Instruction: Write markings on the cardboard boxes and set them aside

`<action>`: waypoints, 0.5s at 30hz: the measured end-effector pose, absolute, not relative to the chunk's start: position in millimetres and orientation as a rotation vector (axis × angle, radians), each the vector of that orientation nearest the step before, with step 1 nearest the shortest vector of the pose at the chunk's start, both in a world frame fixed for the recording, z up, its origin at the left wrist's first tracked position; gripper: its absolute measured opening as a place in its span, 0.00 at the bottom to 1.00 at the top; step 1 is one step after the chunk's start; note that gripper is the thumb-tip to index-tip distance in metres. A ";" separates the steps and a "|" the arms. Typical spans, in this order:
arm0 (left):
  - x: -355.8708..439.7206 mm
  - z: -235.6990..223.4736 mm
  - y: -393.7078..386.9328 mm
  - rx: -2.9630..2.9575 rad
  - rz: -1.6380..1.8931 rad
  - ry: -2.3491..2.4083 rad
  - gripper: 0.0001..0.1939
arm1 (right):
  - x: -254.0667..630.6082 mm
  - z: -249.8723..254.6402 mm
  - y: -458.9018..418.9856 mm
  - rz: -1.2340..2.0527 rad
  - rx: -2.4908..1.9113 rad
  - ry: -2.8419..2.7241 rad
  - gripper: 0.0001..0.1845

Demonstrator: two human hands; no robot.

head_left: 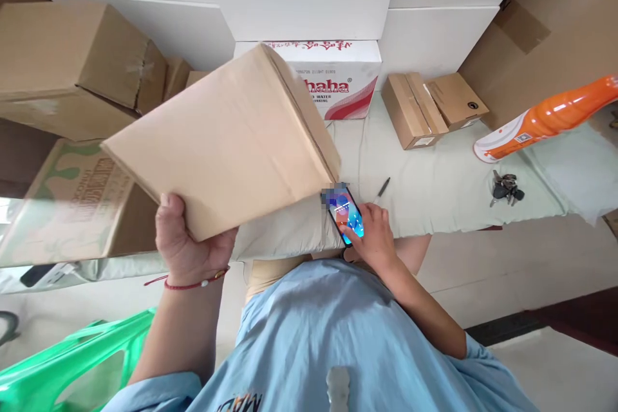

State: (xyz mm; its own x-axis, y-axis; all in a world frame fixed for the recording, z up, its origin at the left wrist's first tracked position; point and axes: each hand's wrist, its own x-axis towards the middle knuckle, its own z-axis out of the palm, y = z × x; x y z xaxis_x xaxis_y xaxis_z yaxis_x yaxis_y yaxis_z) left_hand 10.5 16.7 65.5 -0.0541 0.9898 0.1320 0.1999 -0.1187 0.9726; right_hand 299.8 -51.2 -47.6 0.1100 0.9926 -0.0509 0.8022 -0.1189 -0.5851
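My left hand [186, 244] grips the lower edge of a plain brown cardboard box [226, 148], tilted and raised over the table's front left part. The thumb shows on the near face; the other fingers are underneath, partly hidden. My right hand [374, 232] is closed around a smartphone [346, 214] with its screen lit, at the table's front edge. One corner of the box comes down close to the phone's top; I cannot tell whether they touch. A dark pen [383, 187] lies on the cloth just beyond my right hand.
A white drink carton [345, 87] stands against the wall. Two small brown boxes [415, 109] sit right of it. An orange-and-white bottle [545, 119] and keys [506, 188] are farther right. Larger boxes [77, 64] are stacked left. A green bag [82, 354] is below the table.
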 end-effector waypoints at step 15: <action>91.5 62.8 30.1 1.286 0.626 0.923 0.41 | 389.2 11.2 -108.4 1.209 -1.239 -0.666 0.67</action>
State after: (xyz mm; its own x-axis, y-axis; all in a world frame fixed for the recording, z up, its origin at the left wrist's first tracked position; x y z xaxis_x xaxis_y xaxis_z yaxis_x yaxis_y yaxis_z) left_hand 91.5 30.1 62.8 0.5145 0.8280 -0.2227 0.0986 0.2009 0.9746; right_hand 389.2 -108.4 11.2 0.2912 0.9327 -0.2126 -0.3189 -0.1149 -0.9408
